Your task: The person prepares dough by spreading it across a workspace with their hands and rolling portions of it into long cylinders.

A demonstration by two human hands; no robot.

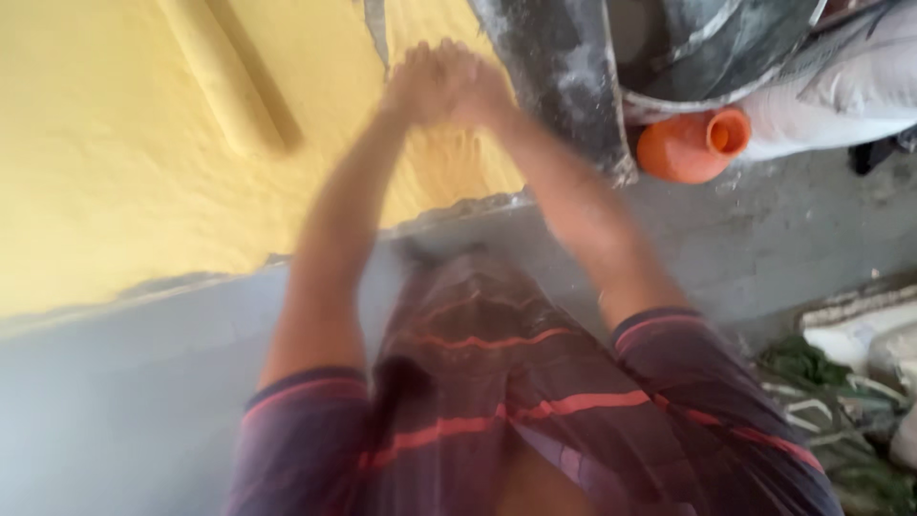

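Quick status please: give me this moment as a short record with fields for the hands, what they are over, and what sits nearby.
view: head camera looking down, picture blurred by motion
left hand: raised, pressed against the right hand; whether it holds anything cannot be told
right hand: raised, meeting the left hand
under hands: yellow powder heap
in powder: pale roller-shaped bar, lying slanted
floor: grey, dusty
near right hand: grey dusted metal part
further right: orange jug on its side, beside a white sack
clothing: dark striped shirt
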